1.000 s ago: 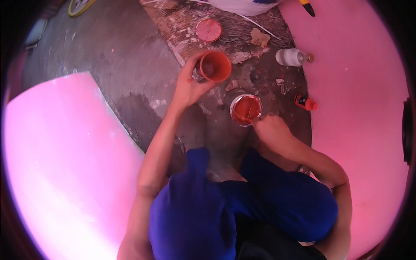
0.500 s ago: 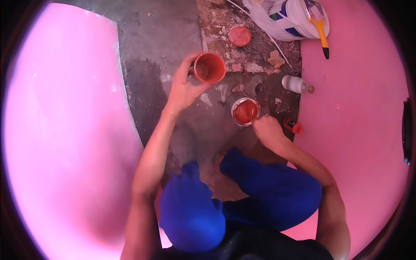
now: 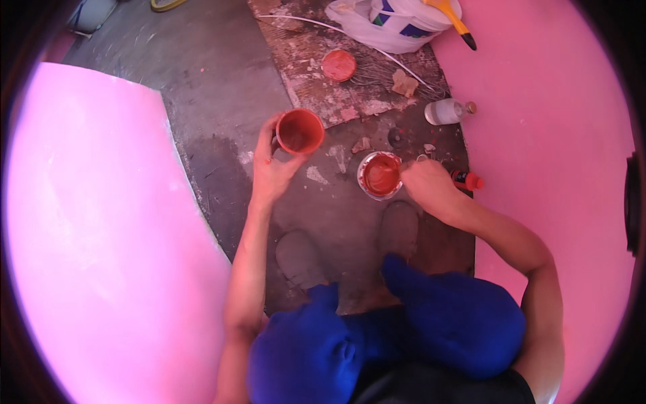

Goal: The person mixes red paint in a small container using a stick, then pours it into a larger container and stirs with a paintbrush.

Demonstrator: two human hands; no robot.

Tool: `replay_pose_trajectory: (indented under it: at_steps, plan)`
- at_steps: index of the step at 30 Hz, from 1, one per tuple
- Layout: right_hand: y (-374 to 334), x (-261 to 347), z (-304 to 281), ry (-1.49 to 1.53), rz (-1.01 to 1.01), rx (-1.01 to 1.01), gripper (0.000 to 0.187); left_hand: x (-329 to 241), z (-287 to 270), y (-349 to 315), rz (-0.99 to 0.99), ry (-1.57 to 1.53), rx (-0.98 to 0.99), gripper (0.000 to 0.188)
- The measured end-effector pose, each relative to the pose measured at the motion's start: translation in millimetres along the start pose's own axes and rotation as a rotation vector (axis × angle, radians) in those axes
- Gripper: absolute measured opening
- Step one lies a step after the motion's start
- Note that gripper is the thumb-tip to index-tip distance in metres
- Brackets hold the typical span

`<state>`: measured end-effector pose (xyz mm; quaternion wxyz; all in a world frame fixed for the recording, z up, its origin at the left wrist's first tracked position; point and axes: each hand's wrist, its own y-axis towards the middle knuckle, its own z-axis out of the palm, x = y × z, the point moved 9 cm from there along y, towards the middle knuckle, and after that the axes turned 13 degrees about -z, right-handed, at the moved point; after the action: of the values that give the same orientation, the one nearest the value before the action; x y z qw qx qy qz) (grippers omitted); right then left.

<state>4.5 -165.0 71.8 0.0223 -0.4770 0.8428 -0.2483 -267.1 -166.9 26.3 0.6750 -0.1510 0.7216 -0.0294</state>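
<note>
Well beyond the can [image 3: 367, 192], a bucket [image 3: 420, 17] was seen. Left of the can, a red cup [image 3: 301, 135] was grasped by the left hand [image 3: 272, 175], its inside exposed. At the can's right rim, the right hand [image 3: 431, 185] was curled; what was gripped could not be told. Red paint [image 3: 381, 176] was held in the can. Stirring or scooping was judged in hand; for the next move, a steady can seemed called for.

left grip [image 3: 270, 176] around red cup [image 3: 313, 138] | right grip [image 3: 434, 188] at paint tin [image 3: 362, 184] | brush [image 3: 455, 19] on white bucket [image 3: 396, 21]
</note>
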Motion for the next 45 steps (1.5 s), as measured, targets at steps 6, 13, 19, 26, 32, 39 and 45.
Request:
replay_pose_trajectory:
  at_steps: [6, 13, 19, 26, 32, 39, 45]
  plan:
    - [-7, 10, -23, -0.064, -0.045, -0.401, 0.013, -3, 12, 7, 0.005, 0.01, 0.002, 0.081]
    - [-5, 18, 3, 0.009, -0.082, -0.143, 0.02, -7, 13, -18, 0.058, -0.003, -0.063, 0.077]
    - [-5, 26, 10, 0.036, -0.129, -0.017, 0.014, 1, 18, -36, -0.02, 0.018, -0.05, 0.08]
    - [-2, 16, 21, -0.016, -0.109, -0.105, 0.01, 6, 18, -32, 0.004, 0.059, -0.051, 0.08]
    - [-1, 17, 7, -0.001, -0.101, -0.031, 0.012, 5, 23, -30, 0.002, 0.065, -0.03, 0.079]
    - [0, 16, 32, -0.066, -0.046, 0.329, 0.025, 8, 26, -28, 0.0, 0.049, -0.007, 0.078]
    - [-7, 14, 17, -0.015, -0.022, 0.025, 0.016, 11, 27, -28, -0.018, 0.068, 0.004, 0.078]
